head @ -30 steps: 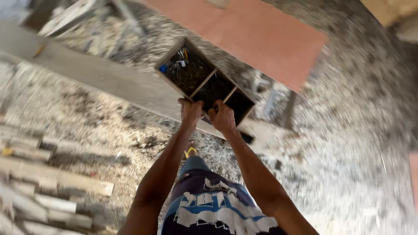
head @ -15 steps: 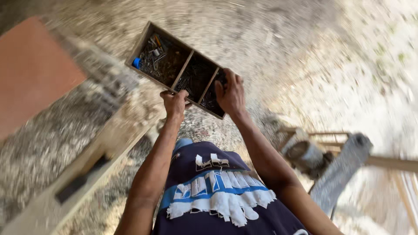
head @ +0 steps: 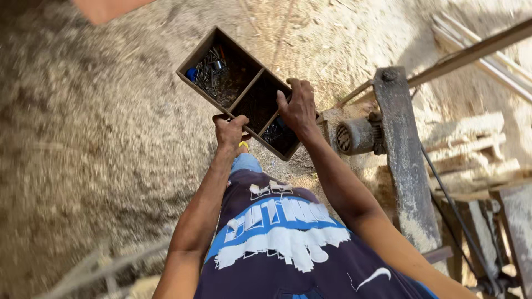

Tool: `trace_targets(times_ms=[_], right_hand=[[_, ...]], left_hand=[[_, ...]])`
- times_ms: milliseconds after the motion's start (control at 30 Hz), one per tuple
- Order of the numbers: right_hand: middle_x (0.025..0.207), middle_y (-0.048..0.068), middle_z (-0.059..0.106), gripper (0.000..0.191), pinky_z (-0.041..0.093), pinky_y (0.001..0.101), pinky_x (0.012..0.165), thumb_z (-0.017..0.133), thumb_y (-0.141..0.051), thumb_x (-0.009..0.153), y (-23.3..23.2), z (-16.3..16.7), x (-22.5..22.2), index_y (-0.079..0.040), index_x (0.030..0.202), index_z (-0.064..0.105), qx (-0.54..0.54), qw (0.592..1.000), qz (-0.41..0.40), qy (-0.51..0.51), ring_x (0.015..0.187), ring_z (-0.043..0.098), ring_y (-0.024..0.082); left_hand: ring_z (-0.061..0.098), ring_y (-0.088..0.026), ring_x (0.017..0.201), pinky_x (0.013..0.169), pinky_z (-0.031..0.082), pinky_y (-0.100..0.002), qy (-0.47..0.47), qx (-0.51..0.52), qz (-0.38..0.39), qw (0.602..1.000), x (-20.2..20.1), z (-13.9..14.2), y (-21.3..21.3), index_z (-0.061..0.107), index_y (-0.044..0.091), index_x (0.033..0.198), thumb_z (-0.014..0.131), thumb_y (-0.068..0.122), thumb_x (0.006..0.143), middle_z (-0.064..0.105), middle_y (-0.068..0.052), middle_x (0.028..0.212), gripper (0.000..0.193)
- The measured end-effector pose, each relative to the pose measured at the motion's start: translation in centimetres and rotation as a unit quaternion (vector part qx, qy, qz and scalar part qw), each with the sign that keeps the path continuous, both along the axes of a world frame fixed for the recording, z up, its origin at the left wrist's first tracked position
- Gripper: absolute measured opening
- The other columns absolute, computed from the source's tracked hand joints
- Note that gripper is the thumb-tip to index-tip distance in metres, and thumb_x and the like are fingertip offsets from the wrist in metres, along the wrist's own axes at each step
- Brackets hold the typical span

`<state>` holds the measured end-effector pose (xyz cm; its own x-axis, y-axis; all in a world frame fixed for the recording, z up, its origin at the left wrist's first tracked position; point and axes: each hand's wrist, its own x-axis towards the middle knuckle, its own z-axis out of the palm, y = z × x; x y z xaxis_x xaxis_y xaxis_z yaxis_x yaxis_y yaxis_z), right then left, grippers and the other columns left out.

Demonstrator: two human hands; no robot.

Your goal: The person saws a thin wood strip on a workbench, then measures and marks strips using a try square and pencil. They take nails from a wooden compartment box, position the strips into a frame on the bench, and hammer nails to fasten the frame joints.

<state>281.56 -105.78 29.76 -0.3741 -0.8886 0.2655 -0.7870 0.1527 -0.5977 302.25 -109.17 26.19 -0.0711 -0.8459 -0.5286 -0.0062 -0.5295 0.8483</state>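
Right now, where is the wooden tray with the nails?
In the head view the wooden tray is upper centre, carried above sawdust-covered ground by the left hand at its near edge and the right hand over its right compartment, left of the electric motor.

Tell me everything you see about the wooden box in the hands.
The wooden box is dark, long and open-topped, split into three compartments holding nails and small metal parts. It is held tilted above sawdust-covered ground. The left hand grips its near edge; the right hand lies over the nearest compartment.

Harsh sunlight, hard shadows, motion-blurred left edge.
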Motion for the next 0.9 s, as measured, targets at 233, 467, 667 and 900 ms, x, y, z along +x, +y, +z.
trace_targets(times_ms=[233,467,667,900], right_hand=[[0.11,0.019,0.06,0.041,0.053,0.0459,0.088,0.072,-0.033,0.091,-11.6,1.9,-9.1,-0.003,0.118,0.062,0.162,0.98,-0.093,-0.068,0.1,0.064,0.034],[0.112,0.019,0.059,0.042,0.052,0.048,0.089,0.075,-0.032,0.089,-20.9,-0.3,-16.7,-0.005,0.119,0.065,0.178,0.973,-0.139,-0.039,0.102,0.062,0.034],[0.114,0.019,0.058,0.044,0.053,0.0469,0.089,0.075,-0.032,0.091,-33.1,-5.2,-27.5,-0.005,0.123,0.064,0.208,0.966,-0.139,-0.073,0.104,0.062,0.033],[0.113,0.016,0.063,0.041,0.054,0.0453,0.094,0.078,-0.031,0.09,-45.6,-8.2,-43.9,-0.008,0.122,0.069,0.132,0.982,-0.127,-0.035,0.105,0.066,0.034]], left_hand=[[0.068,-0.028,0.079,0.065,0.067,-0.038,-0.034,0.039,-0.086,0.995,-9.9,2.7,-15.8,0.034,-0.002,0.118,0.073,0.008,0.072,0.061,-0.022,0.098,0.061],[0.068,-0.028,0.084,0.063,0.061,-0.037,-0.05,0.032,-0.11,0.992,-18.5,0.5,-25.7,0.033,-0.008,0.123,0.075,0.008,0.071,0.061,-0.022,0.099,0.068],[0.068,-0.032,0.077,0.059,0.058,-0.042,-0.089,0.077,-0.148,0.982,-28.8,-3.0,-38.0,0.023,-0.011,0.134,0.072,0.013,0.071,0.063,-0.026,0.098,0.083],[0.069,-0.029,0.083,0.07,0.06,-0.039,-0.14,0.015,-0.166,0.976,-44.8,-5.4,-51.5,0.011,-0.016,0.141,0.078,0.016,0.072,0.064,-0.025,0.101,0.101]])
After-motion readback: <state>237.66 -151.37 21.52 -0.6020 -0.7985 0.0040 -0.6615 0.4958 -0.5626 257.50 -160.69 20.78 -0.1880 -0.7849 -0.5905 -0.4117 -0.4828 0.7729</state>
